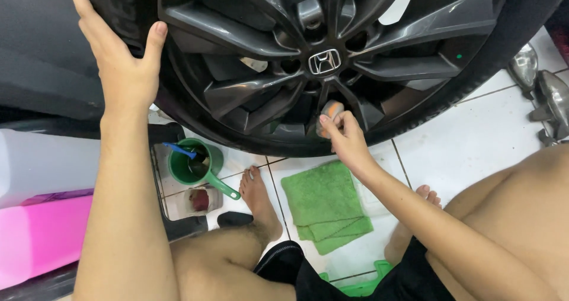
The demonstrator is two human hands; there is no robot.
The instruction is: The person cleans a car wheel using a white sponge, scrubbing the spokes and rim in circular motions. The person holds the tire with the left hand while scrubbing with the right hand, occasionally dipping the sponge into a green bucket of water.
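Two hands on the car wheel (332, 46): the left hand (121, 69) lies spread flat against the black tyre (118, 10), fingers wide, while the right hand (344, 136) pinches an orange sponge (332, 110) against a lower dark spoke. Below, a green cloth (325, 205) lies on white tiles (474, 141), a green scoop cup (195, 163) nearby.

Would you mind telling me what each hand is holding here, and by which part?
The right hand pinches a small orange sponge pad by its lower end, against the wheel rim. The left hand holds nothing; it rests flat on the tyre.
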